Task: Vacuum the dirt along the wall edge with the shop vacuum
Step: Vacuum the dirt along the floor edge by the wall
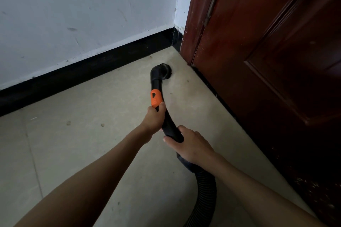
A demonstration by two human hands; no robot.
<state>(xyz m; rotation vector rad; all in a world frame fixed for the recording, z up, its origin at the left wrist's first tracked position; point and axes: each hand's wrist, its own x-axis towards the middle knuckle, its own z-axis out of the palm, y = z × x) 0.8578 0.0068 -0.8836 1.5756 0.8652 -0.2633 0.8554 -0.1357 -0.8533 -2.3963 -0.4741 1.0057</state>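
Wall edge: black baseboard (77,72) runs to the corner; specks lie on the floor (92,143) nearby.
Left hand (155,118): wrapped around the wand (167,116), just below the orange collar (156,98).
Brush nozzle (163,71): on the floor near the corner, beside the door (267,61).
Right hand (190,145): clamped on the wand's lower end, above the ribbed hose (206,186).
Risk: nozzle drifting off the baseboard line would leave dirt behind; hose drag could twist the grip.

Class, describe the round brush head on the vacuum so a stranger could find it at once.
Start at the dark red door on the right and drop to its bottom hinge-side corner. On the floor there sits the brush head, black, round and bristled, beyond the wand's orange collar.
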